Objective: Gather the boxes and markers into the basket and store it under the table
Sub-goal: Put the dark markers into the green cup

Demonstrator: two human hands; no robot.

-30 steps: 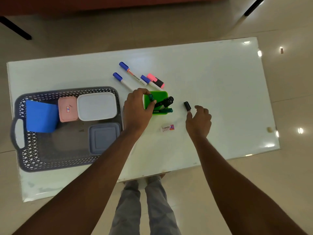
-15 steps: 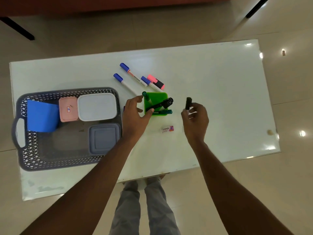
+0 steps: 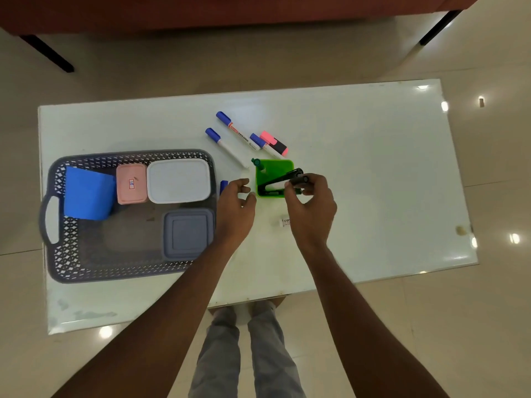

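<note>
The right hand (image 3: 311, 202) is pinching a black marker (image 3: 298, 179) over the green holder (image 3: 261, 182) at mid bench (image 3: 373, 168). The left hand (image 3: 235, 202) is hovering just left of the holder, fingers loosely curled, holding nothing. Blue and pink markers (image 3: 232, 130) are lying just beyond it. The basket (image 3: 86, 262) is sitting at the left, carrying four boxes (image 3: 178, 180)

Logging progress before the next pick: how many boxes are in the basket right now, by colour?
blue box: 1
pink box: 1
white box: 1
grey box: 1
Total in the basket: 4
</note>
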